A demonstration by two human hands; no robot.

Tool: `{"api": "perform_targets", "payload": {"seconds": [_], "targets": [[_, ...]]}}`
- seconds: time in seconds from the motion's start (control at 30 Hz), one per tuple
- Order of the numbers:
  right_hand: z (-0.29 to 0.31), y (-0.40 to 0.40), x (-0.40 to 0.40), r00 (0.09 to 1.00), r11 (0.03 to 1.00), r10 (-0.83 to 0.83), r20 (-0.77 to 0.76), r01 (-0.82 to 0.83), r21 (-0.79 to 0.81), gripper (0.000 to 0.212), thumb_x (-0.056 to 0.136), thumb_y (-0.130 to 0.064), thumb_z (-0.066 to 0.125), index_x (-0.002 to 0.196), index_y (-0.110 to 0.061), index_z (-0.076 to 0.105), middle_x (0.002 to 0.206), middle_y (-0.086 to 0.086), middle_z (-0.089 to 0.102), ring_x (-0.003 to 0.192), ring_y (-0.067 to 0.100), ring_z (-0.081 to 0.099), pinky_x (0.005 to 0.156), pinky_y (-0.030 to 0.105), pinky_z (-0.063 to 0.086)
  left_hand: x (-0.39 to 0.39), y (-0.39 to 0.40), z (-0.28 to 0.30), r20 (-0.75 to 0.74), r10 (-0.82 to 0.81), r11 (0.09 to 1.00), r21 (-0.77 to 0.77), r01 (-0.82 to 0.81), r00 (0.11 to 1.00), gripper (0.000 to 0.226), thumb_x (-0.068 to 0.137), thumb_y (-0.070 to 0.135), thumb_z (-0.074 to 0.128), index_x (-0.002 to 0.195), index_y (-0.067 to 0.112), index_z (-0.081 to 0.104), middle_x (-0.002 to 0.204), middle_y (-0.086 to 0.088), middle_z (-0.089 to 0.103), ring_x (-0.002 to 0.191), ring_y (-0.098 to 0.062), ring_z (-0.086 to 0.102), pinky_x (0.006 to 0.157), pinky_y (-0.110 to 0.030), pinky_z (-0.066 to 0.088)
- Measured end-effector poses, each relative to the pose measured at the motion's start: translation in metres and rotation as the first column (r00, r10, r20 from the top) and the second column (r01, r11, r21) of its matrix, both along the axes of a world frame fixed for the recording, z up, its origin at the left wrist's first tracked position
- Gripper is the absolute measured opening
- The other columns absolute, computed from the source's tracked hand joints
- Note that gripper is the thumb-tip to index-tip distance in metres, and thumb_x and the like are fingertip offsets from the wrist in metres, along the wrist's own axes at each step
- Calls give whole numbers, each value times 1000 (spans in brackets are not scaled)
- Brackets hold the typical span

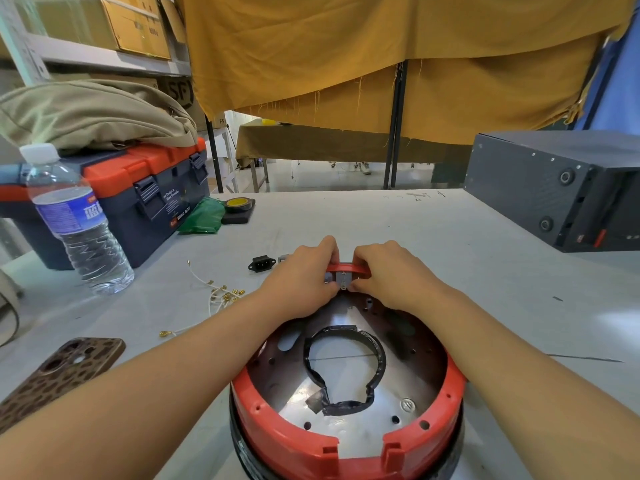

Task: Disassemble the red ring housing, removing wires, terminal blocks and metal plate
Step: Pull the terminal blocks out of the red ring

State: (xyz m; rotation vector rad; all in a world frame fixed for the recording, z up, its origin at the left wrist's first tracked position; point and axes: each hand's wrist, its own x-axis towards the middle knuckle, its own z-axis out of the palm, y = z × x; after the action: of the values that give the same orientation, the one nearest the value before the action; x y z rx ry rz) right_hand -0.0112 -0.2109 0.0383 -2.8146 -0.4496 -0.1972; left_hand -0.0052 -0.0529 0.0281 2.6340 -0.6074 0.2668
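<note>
The red ring housing (277, 431) stands on the table in front of me, with a shiny perforated metal plate (349, 427) inside it and a black taped ring (377, 351) around the plate's central opening. At the housing's far rim, my left hand (304, 275) and my right hand (388, 271) both pinch a grey terminal block (343, 280) seated against the red wall. Loose white wires with gold terminals (221, 292) lie on the table to the left. A black power socket (261, 264) lies just left of my left hand, with a small grey part (283, 259) beside it.
A water bottle (76, 223) and a blue-and-orange toolbox (138, 192) stand at the left, a cloth bag on the toolbox. A phone in a spotted case (62, 375) lies near left. Green bag (204, 216) and tape roll (239, 204) behind. A dark grey box (561, 188) sits at right.
</note>
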Motion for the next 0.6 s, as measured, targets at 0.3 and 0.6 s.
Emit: {"api": "perform_targets", "payload": {"seconds": [0.3, 0.6], "targets": [[1, 1, -1, 1000, 1000, 6, 5, -5, -21, 20, 86, -34, 65, 90, -19, 52, 86, 4, 54, 76, 24, 55, 59, 31, 38, -2, -1, 1, -13, -7, 1000, 26, 7, 1000, 26, 85, 26, 59, 96, 20, 37, 84, -4, 54, 74, -26, 54, 66, -39, 46], [9, 5, -1, 1000, 995, 1, 10, 0, -102, 22, 85, -34, 66, 93, -18, 56, 86, 4, 51, 78, 25, 51, 63, 31, 36, -1, -2, 1, -4, -6, 999, 40, 6, 1000, 26, 85, 23, 59, 96, 20, 35, 82, -3, 51, 75, -27, 53, 65, -37, 44]]}}
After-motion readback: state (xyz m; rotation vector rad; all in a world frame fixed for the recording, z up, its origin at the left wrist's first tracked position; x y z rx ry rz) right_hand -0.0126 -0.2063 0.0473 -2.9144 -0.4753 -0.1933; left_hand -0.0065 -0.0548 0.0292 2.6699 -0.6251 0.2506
